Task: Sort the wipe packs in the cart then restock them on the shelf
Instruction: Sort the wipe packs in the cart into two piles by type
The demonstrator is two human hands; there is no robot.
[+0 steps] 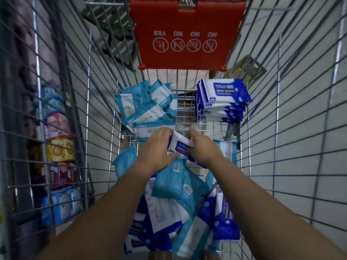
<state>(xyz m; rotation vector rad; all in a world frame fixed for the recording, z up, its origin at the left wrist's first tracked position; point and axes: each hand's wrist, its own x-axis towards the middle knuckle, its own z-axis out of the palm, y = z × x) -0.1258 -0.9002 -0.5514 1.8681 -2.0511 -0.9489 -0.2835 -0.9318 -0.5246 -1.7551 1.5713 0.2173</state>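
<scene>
Cart [249,147]: neat stack [223,98] far right, loose pile [144,107] far left, jumbled heap [174,212] near.

the red flap [187,21] at the top middle of the frame has white words, seen upside down: "yes", then "no", "no", "no". below each word is a round picture sign. the top pack [223,91] of the dark blue stack, right of the middle, says "75%" and, smaller, "alcohol wipes". the light blue packs [169,182] in the lower middle show barcodes [176,167], too small to read. the held pack [180,144], between the left hand [159,147] and right hand [203,149], has blurry writing.
</scene>
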